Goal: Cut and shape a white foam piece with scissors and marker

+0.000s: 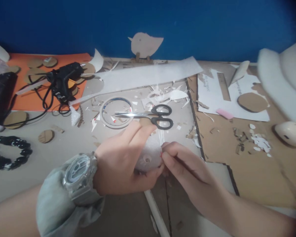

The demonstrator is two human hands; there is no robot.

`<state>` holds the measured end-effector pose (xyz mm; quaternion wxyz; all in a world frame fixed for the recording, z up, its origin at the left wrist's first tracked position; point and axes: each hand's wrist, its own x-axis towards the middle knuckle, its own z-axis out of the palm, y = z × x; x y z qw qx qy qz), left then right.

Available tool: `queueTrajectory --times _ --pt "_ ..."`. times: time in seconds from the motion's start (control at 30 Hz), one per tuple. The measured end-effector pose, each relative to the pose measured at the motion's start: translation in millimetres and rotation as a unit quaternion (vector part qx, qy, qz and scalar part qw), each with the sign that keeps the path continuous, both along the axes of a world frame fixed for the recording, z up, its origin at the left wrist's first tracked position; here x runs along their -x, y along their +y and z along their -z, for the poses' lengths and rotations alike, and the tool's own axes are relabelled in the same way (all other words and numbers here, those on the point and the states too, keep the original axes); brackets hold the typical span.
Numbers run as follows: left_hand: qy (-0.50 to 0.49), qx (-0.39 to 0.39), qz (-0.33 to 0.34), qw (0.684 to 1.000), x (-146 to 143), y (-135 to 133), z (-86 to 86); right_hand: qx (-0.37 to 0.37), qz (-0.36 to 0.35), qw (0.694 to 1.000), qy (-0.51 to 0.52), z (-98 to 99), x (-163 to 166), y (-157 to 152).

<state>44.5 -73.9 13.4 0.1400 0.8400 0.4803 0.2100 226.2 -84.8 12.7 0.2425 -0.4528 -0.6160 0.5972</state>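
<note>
My left hand (122, 164), with a grey watch (77, 174) on its wrist, is wrapped round a white foam ball (149, 158) that has a small round dot on it. My right hand (185, 168) is pinched against the ball's right side; what its fingertips hold is too small to make out. Both hands hover over a cardboard-covered table (249, 164). Just beyond them lie black-handled scissors (153, 117) and a clear tape ring (116, 112).
A black glue gun (65, 79) with its cord lies on orange paper (34, 95) at left, among cardboard discs. A cardboard bird (145, 44) stands by the blue wall. White paper strips, scraps, a pink eraser (224, 113), another white egg-like shape (291, 133) and black beads (12, 153) lie around.
</note>
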Motion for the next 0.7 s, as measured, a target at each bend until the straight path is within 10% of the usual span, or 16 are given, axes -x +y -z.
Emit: queueTrajectory --times 0.7 --pt "0.020 0.000 0.021 1.000 -3.0 -1.6 -0.5 -0.004 0.028 1.000 -0.011 3.6 -4.0 0.6"
